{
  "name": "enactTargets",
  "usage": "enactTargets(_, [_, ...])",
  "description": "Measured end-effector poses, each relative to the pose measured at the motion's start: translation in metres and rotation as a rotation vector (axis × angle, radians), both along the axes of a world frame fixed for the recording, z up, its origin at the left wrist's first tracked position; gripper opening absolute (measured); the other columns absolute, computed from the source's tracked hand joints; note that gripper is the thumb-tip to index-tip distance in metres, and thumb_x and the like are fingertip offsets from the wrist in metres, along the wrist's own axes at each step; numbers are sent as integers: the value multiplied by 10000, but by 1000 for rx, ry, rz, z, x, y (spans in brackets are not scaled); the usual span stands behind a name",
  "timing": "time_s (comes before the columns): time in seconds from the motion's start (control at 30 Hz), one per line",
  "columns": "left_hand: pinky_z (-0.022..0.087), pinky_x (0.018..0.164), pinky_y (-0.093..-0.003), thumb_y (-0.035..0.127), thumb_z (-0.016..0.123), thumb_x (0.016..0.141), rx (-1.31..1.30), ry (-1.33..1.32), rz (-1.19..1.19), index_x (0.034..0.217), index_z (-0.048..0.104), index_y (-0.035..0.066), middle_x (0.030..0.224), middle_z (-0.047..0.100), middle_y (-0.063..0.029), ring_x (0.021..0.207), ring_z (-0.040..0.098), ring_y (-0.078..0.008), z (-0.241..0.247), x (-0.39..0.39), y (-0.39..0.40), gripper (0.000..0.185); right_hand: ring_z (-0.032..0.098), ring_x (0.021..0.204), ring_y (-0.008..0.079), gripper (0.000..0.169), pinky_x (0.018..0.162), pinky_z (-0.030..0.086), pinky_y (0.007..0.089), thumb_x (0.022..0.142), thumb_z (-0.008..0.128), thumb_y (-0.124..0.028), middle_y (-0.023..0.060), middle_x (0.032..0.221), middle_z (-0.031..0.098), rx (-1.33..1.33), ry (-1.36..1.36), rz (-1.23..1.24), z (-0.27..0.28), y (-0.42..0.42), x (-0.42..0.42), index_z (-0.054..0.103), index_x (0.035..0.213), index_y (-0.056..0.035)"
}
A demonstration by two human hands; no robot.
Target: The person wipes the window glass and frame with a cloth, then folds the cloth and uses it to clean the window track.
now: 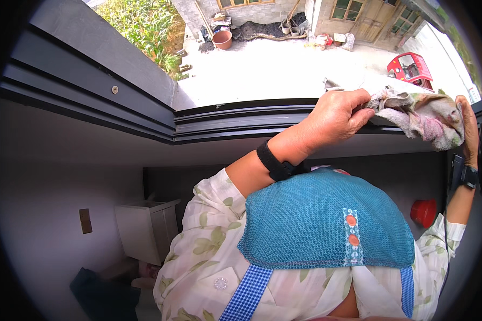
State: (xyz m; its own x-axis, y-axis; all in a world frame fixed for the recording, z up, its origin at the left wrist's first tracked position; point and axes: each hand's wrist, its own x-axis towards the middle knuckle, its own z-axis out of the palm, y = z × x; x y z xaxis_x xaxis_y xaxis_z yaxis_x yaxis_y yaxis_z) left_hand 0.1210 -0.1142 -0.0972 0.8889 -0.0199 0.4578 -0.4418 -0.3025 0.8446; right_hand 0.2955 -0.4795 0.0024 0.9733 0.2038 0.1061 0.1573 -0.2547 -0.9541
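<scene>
A damp-looking, stained, light-coloured cloth is bunched up between my two hands above the window sill. My left hand pinches its left end between thumb and fingers. At the far right, my right hand is pressed against the cloth's other end, its fingers partly hidden by the fabric. Below the cloth runs the dark metal window track with several grooves. The side part of the frame rises at the left.
Outside lie a pale paved yard, a brown tub, a red vehicle and corn plants. Indoors are a white cabinet, a red bucket and a thin dark cable beside my right arm.
</scene>
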Motion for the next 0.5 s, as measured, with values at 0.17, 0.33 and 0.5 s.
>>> enactTargets(0.17, [511,629,-319,50,695,827,24,-349,151,926,642,34,816,663,-116,699,642,-267,19,6,-5,113,485,901,49,204,833,390,205,984,635,-247,-56,948,529,-405,-191,-72,-68,-148,64,615,1108,-86])
enactTargets(0.33, [540,680,-342,-2,697,766,139,-476,126,958,655,42,877,670,-115,775,663,-301,26,-4,-2,201,587,1085,222,307,981,420,308,1030,521,-265,104,1141,638,-823,-403,-383,-158,-287,103,585,1183,-7])
enactTargets(0.5, [546,730,-336,-40,685,758,226,-446,329,1011,664,39,924,673,-148,804,673,-296,13,-45,21,266,590,1145,276,285,998,425,327,1057,433,-212,136,1187,633,-942,-464,-194,-203,-221,100,578,1219,-28])
